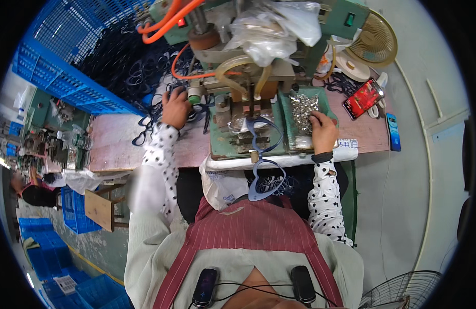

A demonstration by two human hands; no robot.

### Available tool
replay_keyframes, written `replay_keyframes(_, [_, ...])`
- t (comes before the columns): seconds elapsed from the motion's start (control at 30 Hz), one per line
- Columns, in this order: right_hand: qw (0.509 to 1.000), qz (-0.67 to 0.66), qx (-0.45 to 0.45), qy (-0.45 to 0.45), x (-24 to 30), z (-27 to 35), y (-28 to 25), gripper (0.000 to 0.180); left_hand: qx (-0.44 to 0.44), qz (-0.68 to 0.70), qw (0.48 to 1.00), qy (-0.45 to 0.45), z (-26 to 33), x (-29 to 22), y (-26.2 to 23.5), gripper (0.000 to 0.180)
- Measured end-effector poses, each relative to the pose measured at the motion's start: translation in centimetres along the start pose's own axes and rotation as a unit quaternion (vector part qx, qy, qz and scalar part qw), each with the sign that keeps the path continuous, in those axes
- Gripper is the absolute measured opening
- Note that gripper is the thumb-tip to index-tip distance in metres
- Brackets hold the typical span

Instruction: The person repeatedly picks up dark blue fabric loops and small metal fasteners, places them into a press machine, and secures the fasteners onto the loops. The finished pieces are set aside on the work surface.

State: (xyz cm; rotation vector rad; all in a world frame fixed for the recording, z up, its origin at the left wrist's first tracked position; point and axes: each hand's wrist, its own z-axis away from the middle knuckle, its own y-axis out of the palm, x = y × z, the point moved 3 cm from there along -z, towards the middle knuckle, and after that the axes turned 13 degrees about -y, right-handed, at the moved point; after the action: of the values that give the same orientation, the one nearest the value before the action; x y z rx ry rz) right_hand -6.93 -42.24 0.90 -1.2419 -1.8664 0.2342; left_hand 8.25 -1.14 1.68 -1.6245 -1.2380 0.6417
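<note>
My left hand reaches into dark blue eyeglass frames left of the press, its fingers curled among them; a frame seems to be in its grip. Over the green tray, my right hand has thumb and fingertips pinched together at the heap of small silvery metal parts. Whatever lies between those fingertips is too small to make out. A blue eyeglass front, without lenses, hangs upright at the front of the press, below its metal head. Neither hand touches it.
A big blue crate full of dark frames stands at the left back. Orange hoses and a plastic bag hang at the machine. On the right are a phone with a red screen, a blue pack and a fan.
</note>
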Motion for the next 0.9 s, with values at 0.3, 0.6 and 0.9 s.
replay_keyframes(0.3, [0.997, -0.062, -0.022, -0.039, 2.5, -0.9, 0.5, 0.011, -0.207, 0.388, 0.860, -0.258, 5.4, -1.4, -9.4, 0.009])
replay_keyframes(0.6, [0.911, -0.395, 0.097, 0.061, 14.1, -2.8, -1.4, 0.028, -0.236, 0.333, 0.893, 0.189, 5.6, -16.3, -17.0, 0.036])
replay_keyframes(0.9, [0.921, -0.363, 0.119, 0.076, 14.8, -3.2, -0.3, 0.041, -0.176, 0.442, 0.846, 0.240, 5.5, -17.8, -15.6, 0.043])
